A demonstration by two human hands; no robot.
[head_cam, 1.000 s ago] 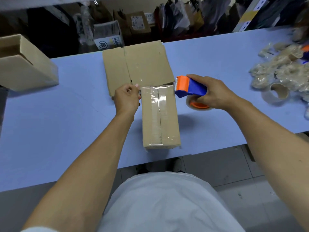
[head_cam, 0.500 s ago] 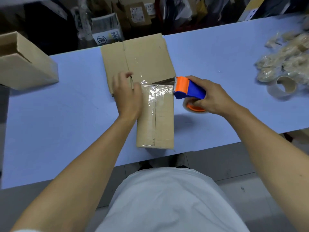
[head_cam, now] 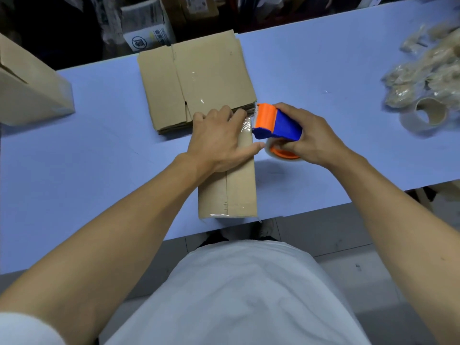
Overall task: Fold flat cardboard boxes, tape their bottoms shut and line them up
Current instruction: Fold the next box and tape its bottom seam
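Note:
A folded cardboard box (head_cam: 230, 192) stands bottom-up at the table's near edge, clear tape running along its centre seam. My left hand (head_cam: 219, 140) lies flat on the far end of that bottom, fingers straight, pressing the tape down. My right hand (head_cam: 310, 136) grips a blue and orange tape dispenser (head_cam: 275, 123) just right of the box's far corner, its orange head touching the tape end. A stack of flat cardboard boxes (head_cam: 201, 78) lies right behind the box.
A finished box (head_cam: 29, 88) stands at the far left on the blue table (head_cam: 99, 158). At the right edge lie wads of used tape (head_cam: 423, 70) and an empty tape core (head_cam: 430, 114). Cartons sit beyond the table's far edge.
My left hand moved from the box's left far corner onto its top and now presses flat on the tape. The dispenser stayed at the far right corner. The camera tilted down.

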